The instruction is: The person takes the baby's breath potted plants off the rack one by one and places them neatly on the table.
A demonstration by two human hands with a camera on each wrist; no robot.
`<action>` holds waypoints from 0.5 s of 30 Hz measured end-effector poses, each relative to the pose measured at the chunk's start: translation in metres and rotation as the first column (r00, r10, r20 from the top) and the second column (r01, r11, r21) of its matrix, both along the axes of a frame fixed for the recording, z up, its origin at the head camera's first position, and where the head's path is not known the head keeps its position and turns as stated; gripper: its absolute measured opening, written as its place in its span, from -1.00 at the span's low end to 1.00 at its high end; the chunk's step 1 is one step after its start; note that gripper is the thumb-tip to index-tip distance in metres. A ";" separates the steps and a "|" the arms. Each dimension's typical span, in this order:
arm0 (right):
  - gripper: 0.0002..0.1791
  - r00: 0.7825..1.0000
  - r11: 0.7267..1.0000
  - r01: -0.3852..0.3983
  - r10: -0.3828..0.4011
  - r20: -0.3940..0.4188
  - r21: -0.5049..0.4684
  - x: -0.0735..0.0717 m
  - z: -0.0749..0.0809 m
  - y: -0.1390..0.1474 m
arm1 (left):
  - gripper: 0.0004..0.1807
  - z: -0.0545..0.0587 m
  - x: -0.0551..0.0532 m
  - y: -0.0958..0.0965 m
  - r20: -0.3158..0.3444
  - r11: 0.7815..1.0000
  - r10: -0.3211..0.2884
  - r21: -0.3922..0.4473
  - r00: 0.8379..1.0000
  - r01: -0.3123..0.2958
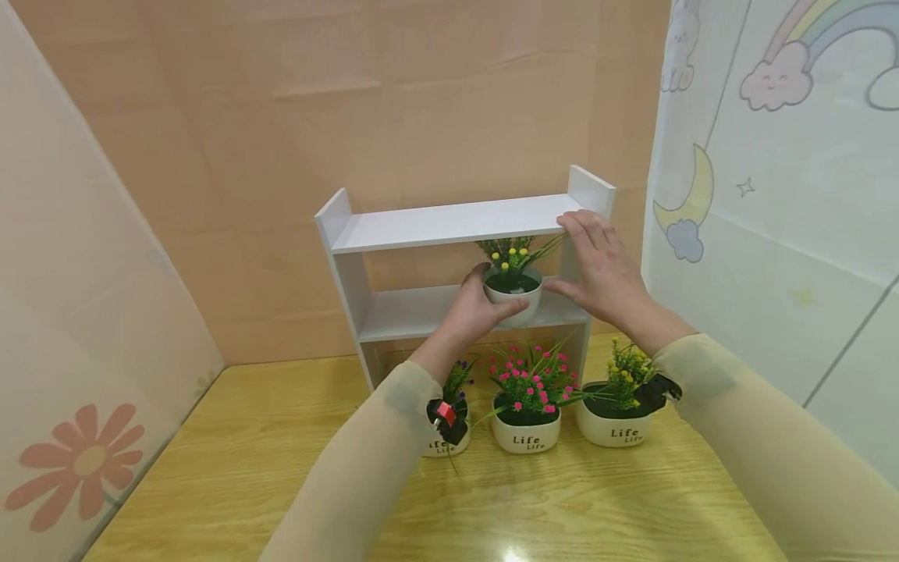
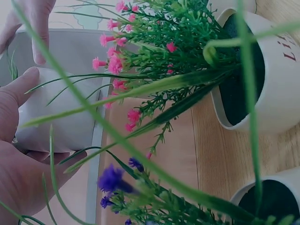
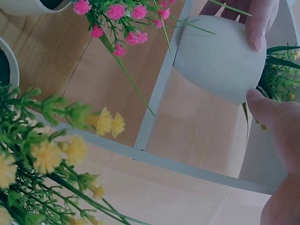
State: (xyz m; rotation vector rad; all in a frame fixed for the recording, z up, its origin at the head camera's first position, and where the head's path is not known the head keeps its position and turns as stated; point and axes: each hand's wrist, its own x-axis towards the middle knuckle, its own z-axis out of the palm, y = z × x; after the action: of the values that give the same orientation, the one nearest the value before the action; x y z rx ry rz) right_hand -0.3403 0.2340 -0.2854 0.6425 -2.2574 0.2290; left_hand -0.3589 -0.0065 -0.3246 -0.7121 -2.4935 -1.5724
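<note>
In the head view my left hand (image 1: pixel 477 306) grips a white potted plant (image 1: pixel 516 304) with small yellow flowers, thumb across its front. The pot is at the middle board of a white shelf unit (image 1: pixel 407 312), under the top board. To the right of it, my right hand (image 1: pixel 605 269) spreads its fingers at the top board's front edge. Its thumb (image 3: pixel 267 105) touches or nearly touches the rim of the pot (image 3: pixel 220 56) in the right wrist view. In the left wrist view the left hand (image 2: pixel 18 173) holds the pot (image 2: pixel 61 112), partly behind grass blades.
On the wooden table (image 1: pixel 281 460) before the shelf stand a pot with pink flowers (image 1: pixel 527 425), one with yellow flowers (image 1: pixel 614 425) to its right, and one with purple flowers (image 1: pixel 456 445), partly hidden by the left wrist. Printed cloth walls (image 1: pixel 772 234) enclose the sides.
</note>
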 end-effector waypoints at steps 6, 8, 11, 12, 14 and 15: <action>0.22 1.000 1.000 0.003 -0.003 0.007 -0.008 -0.001 0.000 0.002 | -0.07 0.000 0.006 -0.003 -0.015 1.000 -0.009 -0.001 1.000 0.009; 0.22 1.000 1.000 0.003 -0.003 0.007 -0.009 -0.002 0.000 0.003 | -0.06 0.000 0.008 -0.003 -0.012 1.000 -0.006 -0.007 1.000 0.006; 0.22 1.000 1.000 0.003 -0.002 0.006 -0.011 -0.003 0.000 0.004 | -0.01 0.000 0.011 -0.005 -0.006 1.000 0.009 -0.020 1.000 -0.009; 0.23 1.000 1.000 0.003 -0.003 0.005 -0.012 -0.004 -0.001 0.004 | 0.01 0.000 0.011 -0.005 -0.007 1.000 0.013 -0.026 1.000 -0.013; 0.23 1.000 1.000 0.004 -0.004 0.003 -0.013 -0.004 -0.001 0.005 | 0.04 -0.001 0.012 -0.007 -0.006 0.999 0.018 -0.034 1.000 -0.018; 0.23 1.000 1.000 0.006 -0.006 0.005 -0.014 -0.004 -0.001 0.005 | 0.04 -0.001 0.013 -0.007 -0.008 0.999 0.018 -0.036 1.000 -0.018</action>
State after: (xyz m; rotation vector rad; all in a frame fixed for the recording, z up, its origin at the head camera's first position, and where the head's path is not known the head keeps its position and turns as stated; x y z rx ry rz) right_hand -0.3447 0.2394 -0.2864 0.6291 -2.2602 0.2433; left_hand -0.3457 -0.0137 -0.3258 -0.6974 -2.5218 -1.5191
